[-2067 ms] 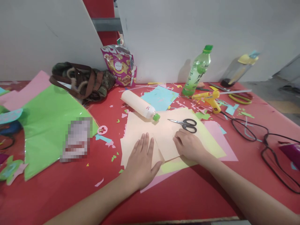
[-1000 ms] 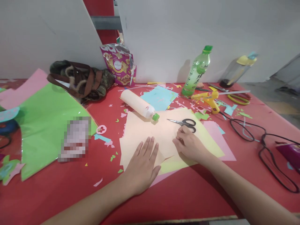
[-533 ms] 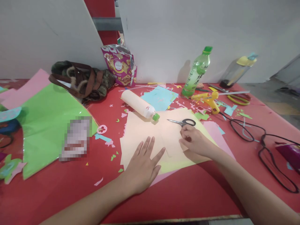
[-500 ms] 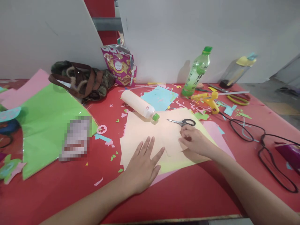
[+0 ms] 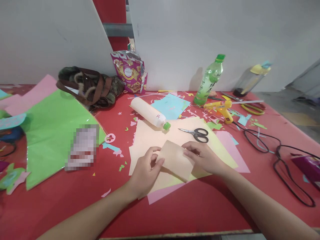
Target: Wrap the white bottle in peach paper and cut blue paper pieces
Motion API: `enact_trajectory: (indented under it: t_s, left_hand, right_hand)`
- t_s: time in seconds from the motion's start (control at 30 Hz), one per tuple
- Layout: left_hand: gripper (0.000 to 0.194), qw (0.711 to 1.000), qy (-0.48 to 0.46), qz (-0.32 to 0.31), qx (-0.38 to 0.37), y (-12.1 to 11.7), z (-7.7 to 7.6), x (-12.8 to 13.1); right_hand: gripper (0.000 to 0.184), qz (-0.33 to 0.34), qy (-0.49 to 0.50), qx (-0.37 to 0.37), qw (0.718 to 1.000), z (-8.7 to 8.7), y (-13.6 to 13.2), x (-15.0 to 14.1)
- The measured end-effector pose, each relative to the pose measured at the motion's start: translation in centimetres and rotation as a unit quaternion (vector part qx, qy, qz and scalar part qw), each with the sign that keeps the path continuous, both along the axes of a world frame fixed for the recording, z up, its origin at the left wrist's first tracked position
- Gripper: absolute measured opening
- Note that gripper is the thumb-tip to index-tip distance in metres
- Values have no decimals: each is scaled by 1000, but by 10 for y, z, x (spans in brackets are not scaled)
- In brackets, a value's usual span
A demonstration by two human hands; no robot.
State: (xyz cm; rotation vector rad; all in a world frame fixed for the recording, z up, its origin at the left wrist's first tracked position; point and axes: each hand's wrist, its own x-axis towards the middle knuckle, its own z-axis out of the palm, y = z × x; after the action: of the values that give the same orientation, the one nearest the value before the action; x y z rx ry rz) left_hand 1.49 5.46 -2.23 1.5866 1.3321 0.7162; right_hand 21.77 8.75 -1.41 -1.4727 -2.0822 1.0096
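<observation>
Between both hands I hold a small cream piece of paper (image 5: 176, 160), raised slightly above a stack of cream sheets (image 5: 142, 143). My left hand (image 5: 146, 173) pinches its left edge between thumb and fingers. On the upper right edge, my right hand (image 5: 205, 156) is closed with thumb and fingertips. Just beyond the right hand lie black-handled scissors (image 5: 200, 134), apart from it on the sheets. A white bottle with a green cap (image 5: 150, 112) lies on its side across the stack's far edge.
A yellow hot glue gun (image 5: 225, 110) with a black cord (image 5: 277, 146) occupies the right side. Behind stand a green drink bottle (image 5: 208, 81) and snack bag (image 5: 130, 71). Green sheets (image 5: 57, 133) and a camouflage bag (image 5: 92, 88) are left. Scraps litter the red table (image 5: 200, 213).
My left hand has gone from lying flat on the sheets to gripping the small paper. My right hand has shifted a little, and the paper is now lifted.
</observation>
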Motion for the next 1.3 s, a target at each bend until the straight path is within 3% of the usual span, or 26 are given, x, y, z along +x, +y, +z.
enact_trajectory:
  t_s: [0.17,0.3,0.43,0.53,0.63,0.7,0.8,0.93,1.07,1.13,1.2,1.23,1.3]
  left_hand:
    - [15,995,-69,67,-2,8,2,-4]
    - [22,982,-144,126,-12,13,0,-6]
    - [27,980,-187,43,-49,12,-2,-5]
    - [17,992,-115,-22,-39,10,-3,-6]
    - [22,998,-12,-58,-25,10,-2,-8]
    - [24,997,23,-76,-22,12,0,-11]
    - [18,999,-2,-32,-12,16,3,-13]
    - [28,988,-120,94,-20,22,3,-14]
    - [19,986,-143,48,-67,24,-1,-14]
    - [18,988,-129,53,-65,25,-2,-15]
    - [20,986,-127,74,-73,27,-2,-17]
    - [21,985,-129,84,-80,29,-2,-18]
    - [23,982,-134,105,-82,31,-2,-21]
  right_hand:
    - [12,-15,32,-28,999,3,-1,-2]
    - [10,-42,112,-130,984,1,-3,-7]
    - [13,-80,210,-180,958,-2,-8,-19]
    - [15,-71,233,-179,953,-3,-10,-24]
    - [28,-89,252,-127,955,-2,-8,-21]
    - [25,-78,241,-127,959,-3,-6,-17]
    - [13,-65,218,-153,962,-6,-4,-13]
    - [24,-131,277,-140,941,-11,-3,-15]
    - [29,-117,306,-178,928,-10,-2,-17]
    - [25,-105,267,-144,947,-9,1,-12]
    - [24,-139,168,-29,975,-9,7,-3]
    - [20,-177,86,51,979,-9,12,3]
    - [7,-220,-71,173,957,-12,21,16]
